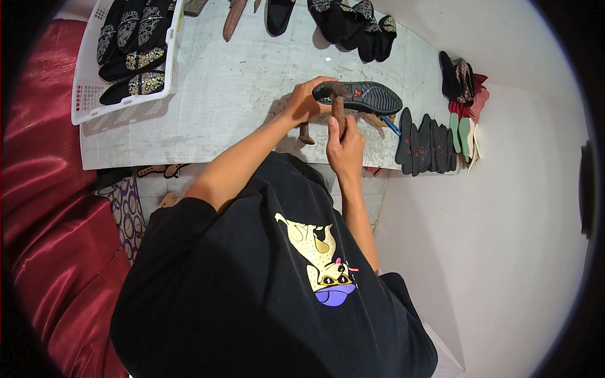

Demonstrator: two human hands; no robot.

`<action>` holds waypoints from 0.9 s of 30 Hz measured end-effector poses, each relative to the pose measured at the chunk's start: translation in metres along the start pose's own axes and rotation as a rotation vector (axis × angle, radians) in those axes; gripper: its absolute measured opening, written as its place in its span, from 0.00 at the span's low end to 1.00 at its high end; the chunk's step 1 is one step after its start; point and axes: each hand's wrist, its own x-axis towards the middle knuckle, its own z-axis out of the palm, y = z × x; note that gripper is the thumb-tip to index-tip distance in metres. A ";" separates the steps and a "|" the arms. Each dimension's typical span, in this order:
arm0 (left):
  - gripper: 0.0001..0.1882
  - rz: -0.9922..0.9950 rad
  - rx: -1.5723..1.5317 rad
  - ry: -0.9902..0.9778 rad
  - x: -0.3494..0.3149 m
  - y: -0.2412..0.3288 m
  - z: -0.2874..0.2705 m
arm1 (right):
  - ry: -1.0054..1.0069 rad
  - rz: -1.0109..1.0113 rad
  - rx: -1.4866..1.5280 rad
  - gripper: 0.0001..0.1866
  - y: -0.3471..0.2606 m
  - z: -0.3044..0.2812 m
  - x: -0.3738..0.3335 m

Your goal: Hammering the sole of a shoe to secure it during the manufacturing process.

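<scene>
A black shoe is held sole up above the table, its ridged underside facing me. My left hand is closed around one end of it. My right hand grips the wooden handle of a hammer. The hammer's dark head lies over the sole near my left hand; whether it touches, I cannot tell. Below my left hand, a brown, worn tool end stands out near the table edge. A blue-handled tool lies just under the shoe's far right end.
At the left of the pale table stands a white basket of decorated black shoes. More black shoes lie along the back. Several black soles line the right edge, beside green insoles. Red fabric hangs at left.
</scene>
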 end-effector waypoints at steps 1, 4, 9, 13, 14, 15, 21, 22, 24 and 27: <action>0.39 0.009 0.020 0.014 -0.001 -0.001 0.000 | 0.001 0.001 0.001 0.17 0.001 -0.001 -0.003; 0.34 0.169 0.154 0.088 0.002 -0.007 0.000 | 0.031 -0.016 0.011 0.18 0.007 -0.004 -0.017; 0.39 0.206 0.138 0.072 0.003 -0.011 -0.001 | 0.043 0.037 0.003 0.19 0.012 -0.005 -0.026; 0.38 0.101 0.141 0.049 0.000 -0.009 -0.001 | 0.005 0.059 -0.046 0.19 0.011 -0.004 -0.013; 0.38 0.102 0.141 0.049 0.002 -0.010 -0.001 | 0.013 0.047 -0.020 0.19 0.007 -0.003 -0.009; 0.38 0.140 0.134 0.063 0.004 -0.011 -0.001 | 0.020 0.035 0.006 0.19 0.003 -0.002 -0.006; 0.37 0.166 0.129 0.073 0.003 -0.018 -0.003 | 0.015 0.003 -0.042 0.16 0.005 0.006 0.018; 0.38 0.174 0.105 0.069 0.003 -0.016 -0.004 | 0.011 -0.002 -0.041 0.16 0.006 0.005 0.019; 0.37 0.168 0.095 0.082 0.001 -0.011 -0.004 | 0.014 -0.009 -0.060 0.16 0.005 0.000 0.015; 0.38 0.131 0.104 0.056 0.002 -0.010 -0.001 | 0.018 -0.012 -0.093 0.16 0.012 -0.005 -0.003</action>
